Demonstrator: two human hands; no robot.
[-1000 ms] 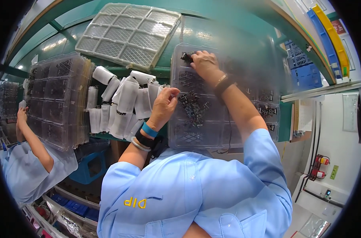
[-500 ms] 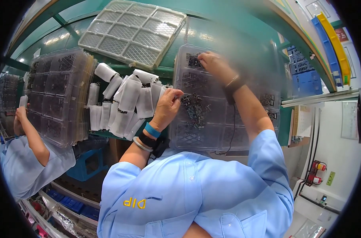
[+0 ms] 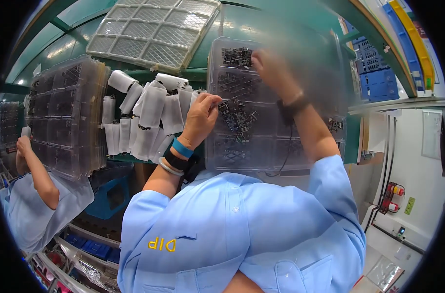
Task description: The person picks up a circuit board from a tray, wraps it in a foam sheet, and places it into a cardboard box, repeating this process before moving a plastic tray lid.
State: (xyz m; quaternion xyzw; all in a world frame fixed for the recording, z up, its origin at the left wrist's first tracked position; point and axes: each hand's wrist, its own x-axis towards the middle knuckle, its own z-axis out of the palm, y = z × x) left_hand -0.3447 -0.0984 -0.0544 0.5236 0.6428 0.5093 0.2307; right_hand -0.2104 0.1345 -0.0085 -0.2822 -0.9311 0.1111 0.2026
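In front of me lies a clear plastic compartment tray (image 3: 291, 163). Small dark electronic parts (image 3: 238, 57) fill its far-left compartment, and a loose heap of similar parts (image 3: 238, 122) lies nearer to me. My left hand (image 3: 199, 118) is over the tray's left edge, thumb and fingertips pinched together; whatever they hold is too small to make out. Just right of the far-left compartment is my right hand (image 3: 273, 73), its fingers smeared by motion and a dark band with a cord on its wrist. Beside my left hand lie several white rolled wraps (image 3: 152, 107) with dark parts at their ends.
An empty-looking clear divided tray (image 3: 154, 34) lies at the back. Stacked filled trays (image 3: 66, 117) stand at the left, where another person's hand (image 3: 23, 145) holds a small white item. Blue crates (image 3: 379, 90) are at the right, behind a green frame post.
My right hand has lifted away from the far-left compartment and moved slightly right, uncovering the parts there. My left hand stays pinched at the tray's edge. The whole view has shifted a little.
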